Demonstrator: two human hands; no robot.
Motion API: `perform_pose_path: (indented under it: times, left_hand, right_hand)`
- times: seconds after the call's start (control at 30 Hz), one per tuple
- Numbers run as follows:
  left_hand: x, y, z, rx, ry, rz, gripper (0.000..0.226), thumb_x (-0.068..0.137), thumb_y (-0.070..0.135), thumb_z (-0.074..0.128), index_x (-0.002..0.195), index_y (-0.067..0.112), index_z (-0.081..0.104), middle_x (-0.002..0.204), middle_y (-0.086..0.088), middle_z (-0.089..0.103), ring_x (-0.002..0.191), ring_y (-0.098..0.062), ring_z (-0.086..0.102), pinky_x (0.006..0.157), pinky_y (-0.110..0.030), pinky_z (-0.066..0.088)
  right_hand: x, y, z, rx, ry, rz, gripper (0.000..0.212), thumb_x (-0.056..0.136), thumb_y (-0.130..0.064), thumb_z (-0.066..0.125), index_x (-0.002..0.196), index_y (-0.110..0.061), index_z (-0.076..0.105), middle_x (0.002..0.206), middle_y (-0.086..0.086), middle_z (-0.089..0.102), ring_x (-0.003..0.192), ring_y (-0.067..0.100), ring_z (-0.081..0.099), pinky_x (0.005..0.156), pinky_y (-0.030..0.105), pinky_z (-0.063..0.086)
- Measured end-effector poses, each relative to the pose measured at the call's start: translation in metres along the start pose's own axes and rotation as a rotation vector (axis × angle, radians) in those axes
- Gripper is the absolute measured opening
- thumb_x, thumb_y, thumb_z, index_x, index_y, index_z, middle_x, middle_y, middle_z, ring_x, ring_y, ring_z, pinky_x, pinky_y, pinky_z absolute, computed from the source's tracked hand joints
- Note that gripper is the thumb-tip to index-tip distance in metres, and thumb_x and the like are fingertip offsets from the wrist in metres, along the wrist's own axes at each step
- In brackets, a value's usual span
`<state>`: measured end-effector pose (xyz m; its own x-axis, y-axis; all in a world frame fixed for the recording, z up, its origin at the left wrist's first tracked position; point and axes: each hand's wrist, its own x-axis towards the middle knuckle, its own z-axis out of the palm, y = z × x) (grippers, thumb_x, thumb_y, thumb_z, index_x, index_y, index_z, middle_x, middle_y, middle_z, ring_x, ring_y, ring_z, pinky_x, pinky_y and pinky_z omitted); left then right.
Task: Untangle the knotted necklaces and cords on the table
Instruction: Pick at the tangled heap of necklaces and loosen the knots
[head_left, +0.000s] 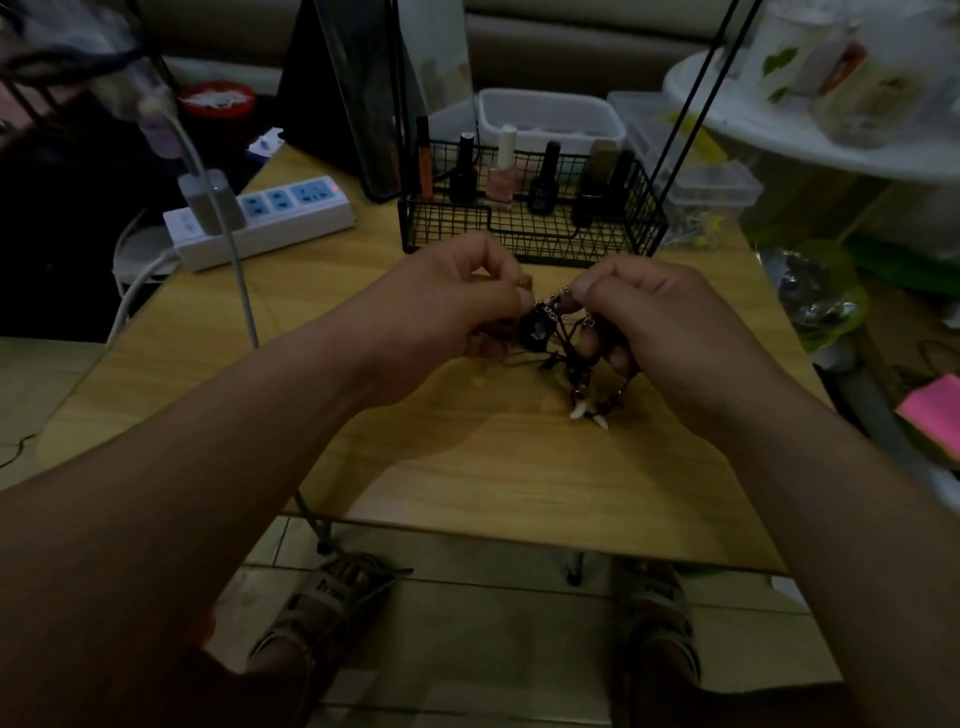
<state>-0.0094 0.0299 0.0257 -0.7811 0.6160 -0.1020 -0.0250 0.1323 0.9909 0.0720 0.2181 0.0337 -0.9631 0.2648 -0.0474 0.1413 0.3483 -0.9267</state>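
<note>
Both hands are raised just above the table (467, 467), close together, with the tangle (563, 345) between them.

Left hand (457, 304): fingers curled, thumb and forefinger pinching the left side of the tangle, next to a dark pendant (537, 328).

Right hand (662, 325): fingers curled, thumb and forefinger pinching a silver chain (560, 297) at the top of the tangle. Dark cords pass the lower fingers; I cannot tell whether those fingers grip them.

Orientation: the chain runs crosswise in the short gap between my fingertips. Below it the dark cords hang down, so the long axis of the bundle is roughly vertical, from fingertips to tabletop. Two white tooth-shaped pendants (589, 413) sit at the bottom end, under my right hand, tips pointing down and toward me. Whether they touch the table I cannot tell.

Containers: a black wire basket (545, 236) stands just beyond my knuckles. In it, upright: several dark bottles, a pink bottle (501, 179) with a white cap, and an orange tube (425, 161) at its left end. Behind the basket is a clear plastic box (550, 117); contents are not legible.

Beyond my left hand lies a white power strip (270, 213) with a plug in it.
</note>
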Motion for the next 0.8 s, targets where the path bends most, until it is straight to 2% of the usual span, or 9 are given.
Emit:
perform_pose_path:
  times: [0.1,0.2,0.3,0.37,0.43,0.5,0.57,0.63,0.8]
  left_hand:
    - [-0.002,-0.001,0.002,0.002,-0.076,-0.017,0.008,0.101,0.007,0.062,0.109,0.008,0.064,0.102,-0.014,0.070,0.093,-0.022,0.065,0.079,-0.034,0.056]
    - [-0.003,-0.002,0.006,0.012,-0.133,-0.033,0.016,0.105,0.010,0.057,0.116,0.005,0.067,0.114,-0.023,0.069,0.097,-0.025,0.063,0.084,-0.041,0.054]
    - [-0.004,-0.003,0.009,-0.007,-0.168,-0.046,0.016,0.106,0.012,0.056,0.113,0.008,0.069,0.109,-0.021,0.068,0.098,-0.026,0.063,0.089,-0.046,0.053]
    - [-0.004,-0.004,0.011,-0.077,-0.191,-0.071,0.017,0.104,0.015,0.059,0.112,0.002,0.065,0.105,-0.015,0.068,0.100,-0.025,0.064,0.092,-0.045,0.053]
    - [-0.004,-0.005,0.013,-0.101,-0.202,-0.085,0.022,0.103,0.020,0.062,0.110,-0.001,0.063,0.099,-0.012,0.066,0.092,-0.024,0.064,0.086,-0.041,0.054]
    - [-0.003,-0.005,0.013,-0.100,-0.182,-0.088,0.013,0.102,0.018,0.062,0.099,0.005,0.064,0.086,-0.006,0.065,0.076,-0.016,0.062,0.069,-0.030,0.053]
    - [-0.002,-0.005,0.012,-0.136,-0.161,-0.098,0.009,0.102,0.014,0.061,0.095,0.010,0.064,0.084,-0.005,0.066,0.072,-0.012,0.062,0.065,-0.027,0.052]
    - [-0.001,-0.003,0.010,-0.178,-0.126,-0.110,0.009,0.102,0.013,0.060,0.095,0.011,0.066,0.086,-0.005,0.068,0.076,-0.012,0.065,0.070,-0.027,0.053]
    - [0.001,-0.005,0.004,-0.156,-0.046,-0.105,0.013,0.103,0.013,0.060,0.097,0.012,0.071,0.094,-0.009,0.074,0.086,-0.021,0.067,0.078,-0.034,0.051]
  right_hand:
    - [0.000,0.002,0.001,-0.001,0.033,-0.026,0.019,0.100,-0.032,0.062,0.088,-0.023,0.074,0.062,-0.001,0.064,0.052,0.007,0.051,0.054,0.027,0.041]
    - [0.001,0.004,0.002,-0.004,0.072,-0.086,0.016,0.100,-0.033,0.064,0.095,-0.026,0.077,0.071,-0.004,0.069,0.058,0.005,0.056,0.058,0.026,0.045]
    - [0.001,0.005,0.004,-0.038,0.071,-0.166,0.015,0.101,-0.033,0.064,0.100,-0.028,0.078,0.076,-0.015,0.071,0.064,-0.005,0.059,0.061,0.018,0.044]
    - [0.001,0.006,0.007,-0.049,0.060,-0.203,0.014,0.101,-0.032,0.066,0.099,-0.025,0.078,0.073,-0.019,0.069,0.064,-0.008,0.058,0.060,0.012,0.042]
    - [0.001,0.005,0.011,-0.047,0.048,-0.217,0.014,0.100,-0.030,0.067,0.097,-0.021,0.078,0.068,-0.020,0.066,0.061,-0.007,0.057,0.057,0.009,0.040]
    - [0.002,0.004,0.012,-0.034,0.049,-0.206,0.014,0.099,-0.030,0.068,0.097,-0.021,0.078,0.069,-0.018,0.067,0.062,-0.006,0.058,0.058,0.012,0.042]
    - [0.003,0.003,0.011,-0.041,0.076,-0.173,0.014,0.100,-0.035,0.066,0.101,-0.026,0.076,0.081,-0.013,0.073,0.069,-0.003,0.063,0.064,0.020,0.046]
    - [0.004,0.004,0.007,-0.097,0.110,-0.130,0.014,0.102,-0.040,0.062,0.108,-0.032,0.072,0.097,-0.010,0.073,0.081,0.000,0.067,0.071,0.026,0.050]
    - [-0.009,0.004,0.004,-0.291,0.109,-0.194,0.013,0.101,-0.042,0.060,0.112,-0.039,0.067,0.108,-0.023,0.065,0.106,-0.007,0.058,0.082,0.021,0.046]
